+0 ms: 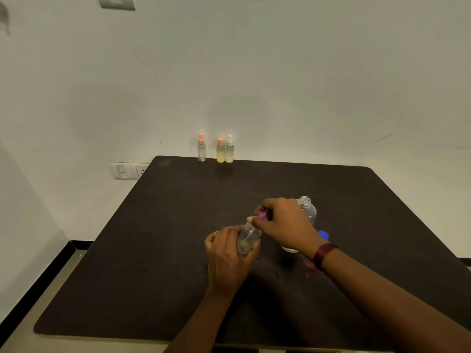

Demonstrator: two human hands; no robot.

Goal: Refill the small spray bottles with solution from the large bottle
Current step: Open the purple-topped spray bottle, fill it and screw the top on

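My left hand [226, 253] grips a small clear spray bottle [248, 238] with yellowish liquid at its bottom, held tilted above the dark table [153, 250]. My right hand [283, 222] pinches the bottle's purple spray top [262, 214] at the neck. Behind my right hand stands the large clear bottle [307, 208], uncapped, its lower part hidden by the hand. Its blue cap [323, 235] lies on the table beside my right wrist.
Three small spray bottles stand at the table's far edge by the wall: a clear one with a pink top [201, 149], a yellow-filled one with a pink top [220, 151] and one with a white top [229, 149]. Wall sockets [127, 170] sit at the left.
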